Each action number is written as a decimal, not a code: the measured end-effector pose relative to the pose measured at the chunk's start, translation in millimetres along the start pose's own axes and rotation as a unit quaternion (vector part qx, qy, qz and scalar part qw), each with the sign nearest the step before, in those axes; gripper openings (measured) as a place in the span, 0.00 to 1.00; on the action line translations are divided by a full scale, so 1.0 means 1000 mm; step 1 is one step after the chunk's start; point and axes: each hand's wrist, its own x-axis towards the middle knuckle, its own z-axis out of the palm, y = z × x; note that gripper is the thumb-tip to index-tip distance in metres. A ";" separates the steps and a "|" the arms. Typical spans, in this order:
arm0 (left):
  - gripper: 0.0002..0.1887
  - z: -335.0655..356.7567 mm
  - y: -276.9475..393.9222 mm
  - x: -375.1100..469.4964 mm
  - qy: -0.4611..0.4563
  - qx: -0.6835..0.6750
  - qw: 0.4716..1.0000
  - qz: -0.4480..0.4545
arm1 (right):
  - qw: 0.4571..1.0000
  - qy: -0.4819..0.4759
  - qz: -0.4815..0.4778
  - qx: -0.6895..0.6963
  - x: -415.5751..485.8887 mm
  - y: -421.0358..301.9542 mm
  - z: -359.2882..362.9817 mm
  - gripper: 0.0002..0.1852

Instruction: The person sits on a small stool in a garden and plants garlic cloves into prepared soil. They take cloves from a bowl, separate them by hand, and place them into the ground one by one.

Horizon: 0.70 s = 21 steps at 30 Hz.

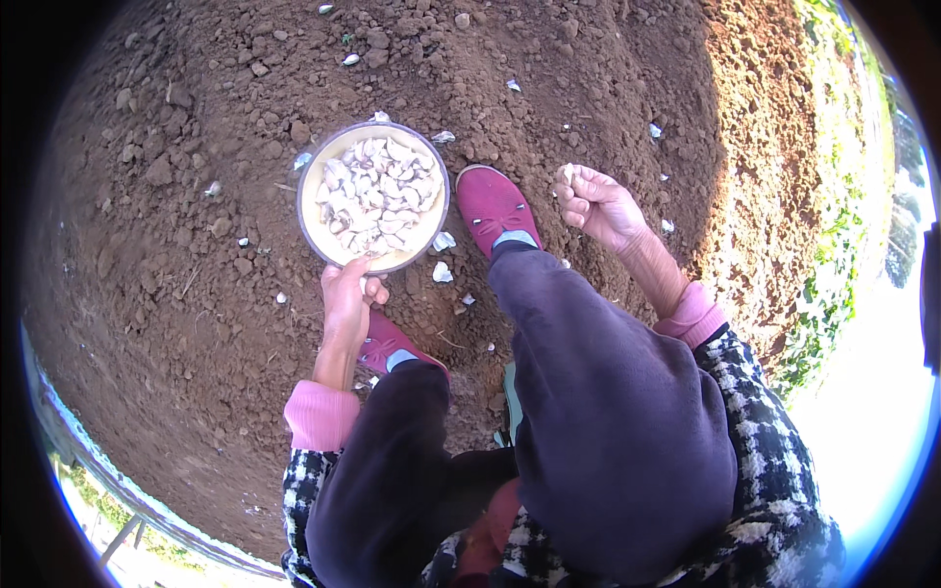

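Note:
Many garlic cloves [382,192] fill a round, cream-coloured bowl [314,213] with a dark rim, held over the soil. My left hand [348,298] grips the bowl at its near edge, the thumb by the rim and something small and pale between the fingers. My right hand [599,202] is to the right of the shoes, above the soil, pinching a garlic clove [568,173] between thumb and fingers.
Loose brown soil [242,353] with clods surrounds my pink shoes [494,206]. Single cloves [351,59] and papery garlic skins [442,272] lie scattered on it. Green plants [823,323] grow along the right side, past a sunlit strip of soil.

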 end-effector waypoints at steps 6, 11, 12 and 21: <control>0.17 -0.003 0.010 0.010 -0.012 0.243 0.964 -0.104 | 0.994 -0.092 0.053 0.039 0.016 0.007 0.046 0.12; 0.15 0.017 0.044 -0.019 -0.075 0.475 0.873 0.084 | 0.993 -0.089 0.071 -0.025 0.024 0.015 0.083 0.10; 0.11 0.026 0.047 -0.025 -0.103 0.419 0.891 0.137 | 0.993 -0.076 0.069 -0.054 0.025 0.017 0.091 0.08; 0.07 0.063 0.051 -0.047 -0.214 0.290 0.920 0.155 | 0.945 -0.087 0.042 -0.313 0.030 0.027 0.133 0.08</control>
